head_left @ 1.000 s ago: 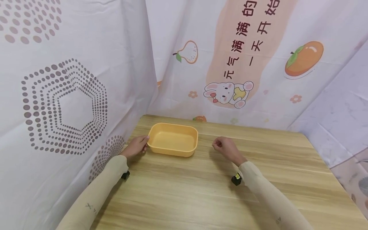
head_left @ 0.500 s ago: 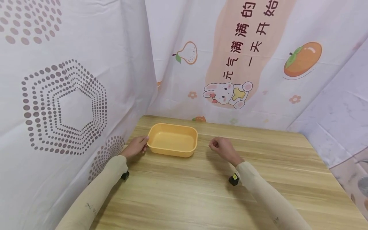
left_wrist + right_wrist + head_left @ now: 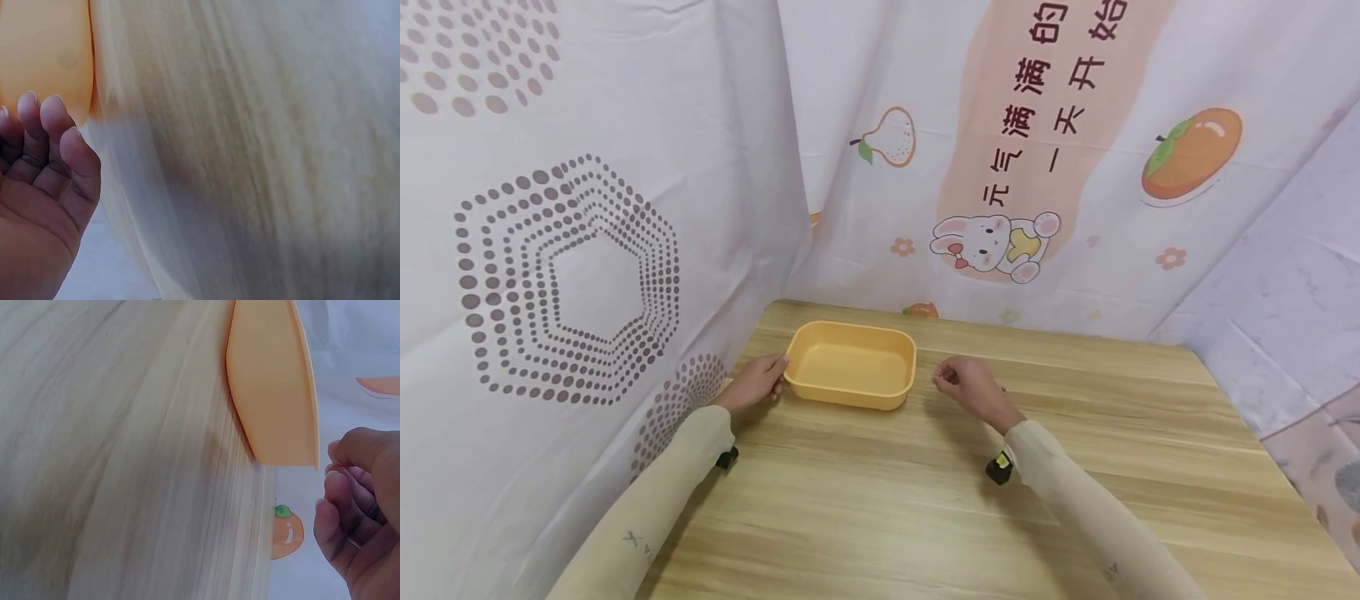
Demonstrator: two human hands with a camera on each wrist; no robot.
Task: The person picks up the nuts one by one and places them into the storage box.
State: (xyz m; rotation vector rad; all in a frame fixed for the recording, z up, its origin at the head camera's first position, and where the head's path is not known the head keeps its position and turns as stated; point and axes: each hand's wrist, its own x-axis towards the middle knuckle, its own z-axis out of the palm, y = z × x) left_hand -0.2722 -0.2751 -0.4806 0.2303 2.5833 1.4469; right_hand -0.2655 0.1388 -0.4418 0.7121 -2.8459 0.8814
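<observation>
In the head view a yellow-orange rectangular plastic tray (image 3: pixel 891 398) with rounded corners lies on the table, with nothing in it. My left hand (image 3: pixel 752 383) holds its left end, thumb at the rim and fingers bent against the outside wall. The left wrist view shows these curled fingers (image 3: pixel 62 144) beside the tray wall (image 3: pixel 47 56); the thumb is out of sight there. My right hand (image 3: pixel 973 387) is just right of the tray, apart from it. In the right wrist view its thumb meets the forefinger, the other fingers curl (image 3: pixel 337 494), and nothing shows between them.
The wooden table (image 3: pixel 880 492) spreads in front and to the right. A white dotted curtain (image 3: pixel 602 283) hangs close by the left arm. Behind the table hangs a printed cloth (image 3: pixel 865 242). A black wrist camera (image 3: pixel 998 469) sits under the right sleeve.
My right hand has moved left, closer to the tray, its fingers still curled. The left hand and the tray have stayed in place.
</observation>
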